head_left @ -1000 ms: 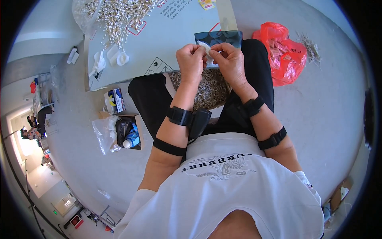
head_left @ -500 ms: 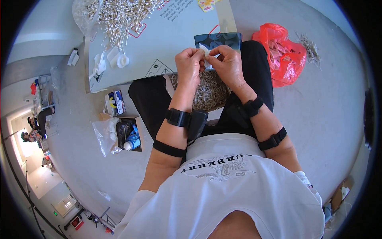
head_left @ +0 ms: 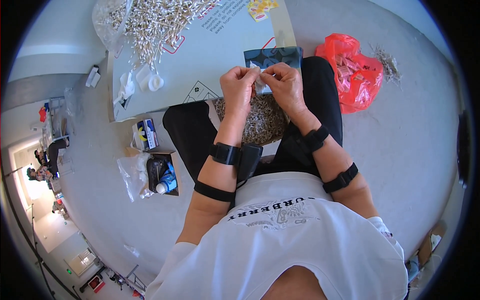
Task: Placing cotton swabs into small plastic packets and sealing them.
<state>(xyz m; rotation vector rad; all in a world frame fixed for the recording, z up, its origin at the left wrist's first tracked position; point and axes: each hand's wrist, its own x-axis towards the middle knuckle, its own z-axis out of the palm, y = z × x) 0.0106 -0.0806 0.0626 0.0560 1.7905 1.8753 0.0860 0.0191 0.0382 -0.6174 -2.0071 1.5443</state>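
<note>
My left hand (head_left: 237, 87) and my right hand (head_left: 285, 86) meet at the table's near edge, above my lap. Thumb and fingers of both are pinched on a small crumpled whitish piece (head_left: 259, 87) that looks like thin plastic; fingers cover much of it. Just beyond lies a dark glossy sheet (head_left: 280, 55) with rounded shapes on it. Below the hands, between my thighs, an open box holds many thin cotton swabs (head_left: 262, 117). A large heap of cotton swabs (head_left: 155, 25) spreads over the table's far left, partly in a clear plastic bag (head_left: 107, 27).
White round-ended containers (head_left: 156, 82) and a crumpled white piece (head_left: 126, 87) lie on the table (head_left: 210, 65). Yellow packets (head_left: 260, 9) are at its far side. A red plastic bag (head_left: 357, 82) stands on the right floor. An open carton (head_left: 172, 175) with a bottle sits left.
The view has shifted slightly, showing more yellow packets. My fingers have moved a little on the whitish piece, which shows more below them now.
</note>
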